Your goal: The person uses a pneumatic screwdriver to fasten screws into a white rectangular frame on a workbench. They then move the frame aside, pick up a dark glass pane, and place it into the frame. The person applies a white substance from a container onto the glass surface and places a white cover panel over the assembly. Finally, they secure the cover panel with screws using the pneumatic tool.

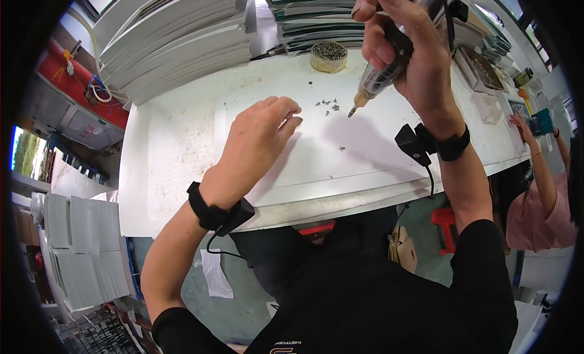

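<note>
My right hand [420, 56] is wrapped round a power screwdriver [380, 80] with a partly clear body. Its bit slants down to the left and ends just right of a small cluster of screws [328, 104] on a white panel [304, 165]. Left of those screws is my left hand [261, 129], its fingers curled in and its thumb close to them. Whatever may be between those fingertips is hidden. One loose screw [342, 148] lies nearer to me on the panel. Beyond the cluster stands a round tub [328, 57] full of screws.
Tall stacks of pale panels [182, 43] and darker-edged sheets [316, 16] line the table's far side. An open box [480, 71] sits at the far right. Another person's hand [522, 127] reaches over the table there. A red stool [445, 226] stands below the table.
</note>
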`<state>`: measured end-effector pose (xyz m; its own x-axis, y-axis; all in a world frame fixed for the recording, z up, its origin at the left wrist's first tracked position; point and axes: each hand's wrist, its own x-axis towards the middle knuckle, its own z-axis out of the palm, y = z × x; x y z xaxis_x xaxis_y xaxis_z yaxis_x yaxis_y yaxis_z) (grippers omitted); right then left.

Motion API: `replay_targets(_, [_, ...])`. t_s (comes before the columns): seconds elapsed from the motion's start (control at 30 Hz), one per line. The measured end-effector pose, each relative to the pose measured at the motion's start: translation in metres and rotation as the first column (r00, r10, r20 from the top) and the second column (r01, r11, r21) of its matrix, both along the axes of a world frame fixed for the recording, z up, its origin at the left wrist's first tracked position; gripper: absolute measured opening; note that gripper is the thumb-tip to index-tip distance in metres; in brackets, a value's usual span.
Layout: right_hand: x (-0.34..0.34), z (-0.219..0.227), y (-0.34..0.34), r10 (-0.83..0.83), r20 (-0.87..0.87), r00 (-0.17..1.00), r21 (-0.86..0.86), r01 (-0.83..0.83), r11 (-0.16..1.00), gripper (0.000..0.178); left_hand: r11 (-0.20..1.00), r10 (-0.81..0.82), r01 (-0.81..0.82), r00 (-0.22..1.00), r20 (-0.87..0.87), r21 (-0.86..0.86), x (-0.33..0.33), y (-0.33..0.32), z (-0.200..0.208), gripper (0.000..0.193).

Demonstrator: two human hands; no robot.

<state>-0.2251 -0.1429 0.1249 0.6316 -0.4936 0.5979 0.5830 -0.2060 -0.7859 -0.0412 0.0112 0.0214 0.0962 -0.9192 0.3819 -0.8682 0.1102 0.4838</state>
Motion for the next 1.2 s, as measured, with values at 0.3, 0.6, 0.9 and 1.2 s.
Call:
replay_targets(0.3, [0.003,-0.003,-0.039,0.055,-0.071,0.996,0.077,-0.05,0.996,0.024,1.0,0.005,-0.003,0.981,0.196,-0.008,-0.011,-0.063,-0.03,0.01])
replay_targets(0.6, [0.012,-0.007,-0.045,0.067,-0.054,0.996,0.142,-0.059,0.988,0.027,0.998,-0.03,0.005,0.91,0.415,0.063,-0.007,-0.069,-0.032,0.012])
replay_targets(0.9, [0.028,0.008,-0.028,0.091,0.192,0.977,0.23,-0.135,0.964,0.026,0.97,0.086,0.143,0.559,-0.824,0.198,0.005,-0.016,-0.006,0.011])
replay_targets(1.2, [0.061,0.0,-0.006,0.148,0.254,0.956,0.339,-0.231,0.912,0.028,0.983,-0.042,0.184,0.206,-0.978,-0.003,0.025,0.014,-0.021,0.019])
